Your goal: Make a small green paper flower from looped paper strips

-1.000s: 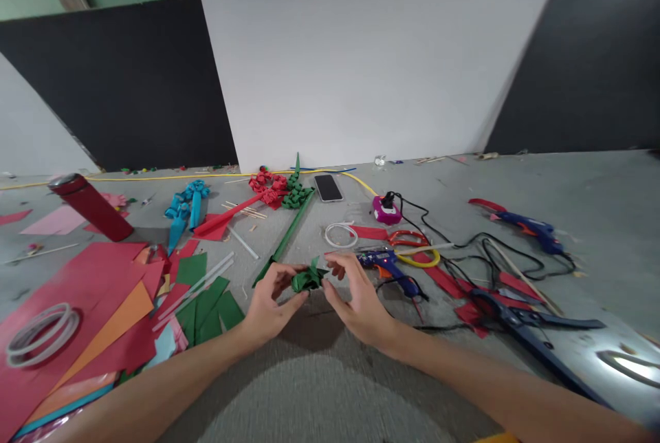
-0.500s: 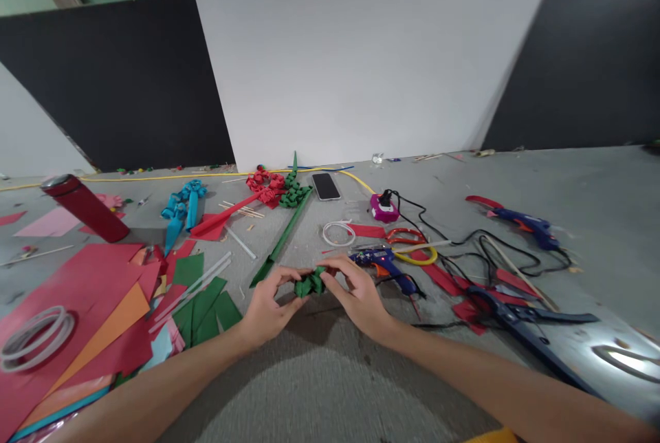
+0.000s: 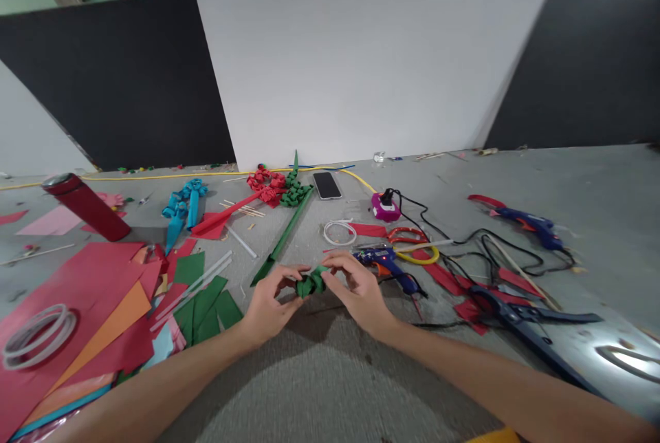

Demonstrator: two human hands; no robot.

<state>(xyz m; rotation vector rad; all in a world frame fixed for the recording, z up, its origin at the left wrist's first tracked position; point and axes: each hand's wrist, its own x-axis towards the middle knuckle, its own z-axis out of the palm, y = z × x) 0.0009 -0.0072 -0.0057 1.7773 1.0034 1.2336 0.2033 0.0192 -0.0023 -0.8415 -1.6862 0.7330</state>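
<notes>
A small green folded-paper piece [image 3: 308, 285] is held between my two hands, above the grey floor. My left hand [image 3: 273, 297] pinches its left side between thumb and fingers. On its right side, the thumb and fingertips of my right hand [image 3: 357, 292] close on a green flap. Just beyond my right hand lies a blue glue gun [image 3: 390, 265] with an orange trigger. A green folded-paper stem [image 3: 282, 238] with a curled green head [image 3: 295, 193] rests past my left hand. Green paper sheets [image 3: 206, 312] lie to the left.
A red bottle [image 3: 87, 207] lies tilted at left, near red paper [image 3: 67, 285] and white rings [image 3: 38, 336]. At right are a purple power socket [image 3: 385, 208], black cables, a second glue gun [image 3: 531, 224] and a dark blue cutter [image 3: 520, 326]. A phone [image 3: 327, 186] lies near the wall.
The green paper piece has turned slightly between my fingers, and the flap at my right fingertips shows more. Both hands stay in nearly the same place.
</notes>
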